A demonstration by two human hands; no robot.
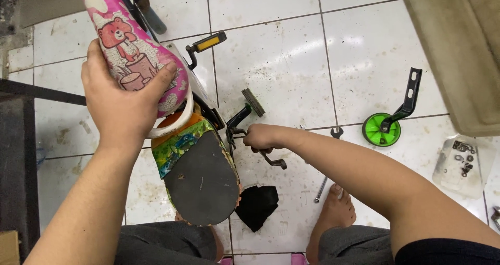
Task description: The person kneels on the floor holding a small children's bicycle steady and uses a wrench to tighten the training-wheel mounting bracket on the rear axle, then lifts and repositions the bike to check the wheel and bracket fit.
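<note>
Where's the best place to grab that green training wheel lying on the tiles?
Take the green training wheel by its black bracket arm, coming from above. The arm juts up and away from the flat-lying wheel, slim enough to close a grip around; the wheel itself lies flat against the floor.

Bare arms and feet, grey trousers, black short sleeve

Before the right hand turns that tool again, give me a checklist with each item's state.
1. Left hand steadying the pink frame: ok.
2. Right hand closed on the tool at the crank: ok.
3. Tool seated squarely on its fastener: cannot tell, hidden by the hand.
4. Spare wrench lying beside the bare foot: not ok.
5. Loose small parts kept on the clear tray: ok.
</note>
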